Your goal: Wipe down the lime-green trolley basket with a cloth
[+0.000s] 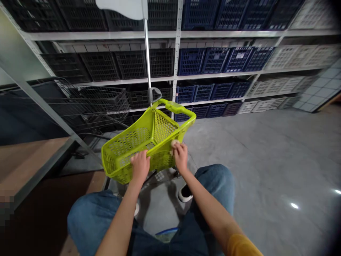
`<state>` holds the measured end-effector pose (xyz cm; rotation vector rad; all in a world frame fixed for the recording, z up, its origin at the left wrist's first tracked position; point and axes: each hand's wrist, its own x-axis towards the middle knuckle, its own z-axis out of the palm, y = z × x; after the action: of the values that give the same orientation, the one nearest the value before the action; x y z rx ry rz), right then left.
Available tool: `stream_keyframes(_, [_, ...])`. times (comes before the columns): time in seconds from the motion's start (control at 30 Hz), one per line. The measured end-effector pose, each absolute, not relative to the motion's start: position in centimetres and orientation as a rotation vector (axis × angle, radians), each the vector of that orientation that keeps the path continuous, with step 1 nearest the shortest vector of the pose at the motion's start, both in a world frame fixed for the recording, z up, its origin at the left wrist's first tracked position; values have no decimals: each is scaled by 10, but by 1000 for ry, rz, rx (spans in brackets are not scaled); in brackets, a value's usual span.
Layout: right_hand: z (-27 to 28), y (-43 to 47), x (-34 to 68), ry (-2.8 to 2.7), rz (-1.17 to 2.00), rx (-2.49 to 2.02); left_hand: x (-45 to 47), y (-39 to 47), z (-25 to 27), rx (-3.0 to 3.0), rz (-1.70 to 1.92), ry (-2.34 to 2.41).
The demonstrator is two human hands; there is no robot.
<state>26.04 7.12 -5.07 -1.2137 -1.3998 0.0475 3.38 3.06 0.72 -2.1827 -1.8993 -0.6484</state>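
Observation:
A lime-green plastic shopping cart (128, 133) with perforated walls stands in front of my knees, its push handle (186, 111) toward the far right. My left hand (140, 166) is closed over the cart's near rim, fingers reaching to the inside. Farther right, my right hand (181, 156) pinches a small beige wad, which looks like a cloth (175, 143), against the outer side below the handle. A metal pole (147, 53) with a grey bracket at its foot rises behind the cart and carries a white panel (122, 8).
White shelving (176, 60) holds black crates (99, 66), blue crates (216, 60) and white crates (290, 57). At left are a dark wire cart (106, 99), a slanting metal post (48, 103) and a brown board (32, 156). Grey floor (266, 153) extends to the right.

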Motion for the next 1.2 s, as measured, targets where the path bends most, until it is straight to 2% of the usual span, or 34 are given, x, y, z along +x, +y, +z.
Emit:
stream_keyframes(0.1, [-19,94,297,-1139,-61,-1211,35,32,4,-2159,-666,-1896])
stream_keyframes(0.23, [-4,115,309,-1213,-72,-1149,37,34,4,-2134,-683,-1934])
stream_keyframes(0.43, [-92,85,271,-1278,53,-1266,38,33,9,-2149,-698,-1987])
stream_keyframes(0.5, [-106,78,267,-1295,113,-1300,38,33,9,-2149,-705,-1987])
stream_keyframes(0.57, [-93,82,272,-1286,131,-1305,38,33,8,-2147,-707,-1993])
stream_keyframes(0.73, [-2,123,295,-1248,-1,-1180,38,34,8,-2151,-715,-2014])
stream_keyframes(0.8, [6,130,295,-1252,-30,-1163,39,33,9,-2145,-718,-2021])
stream_keyframes(0.87, [-17,125,287,-1243,-17,-1197,40,32,10,-2145,-718,-2021])
stream_keyframes(1.07, [-146,74,256,-1193,221,-1393,39,32,10,-2135,-685,-2016])
stream_keyframes(1.13, [-151,70,247,-1124,230,-1407,38,32,10,-2150,-664,-2006])
stream_keyframes(1.2, [-134,73,230,-1061,198,-1391,37,33,11,-2166,-645,-1996])
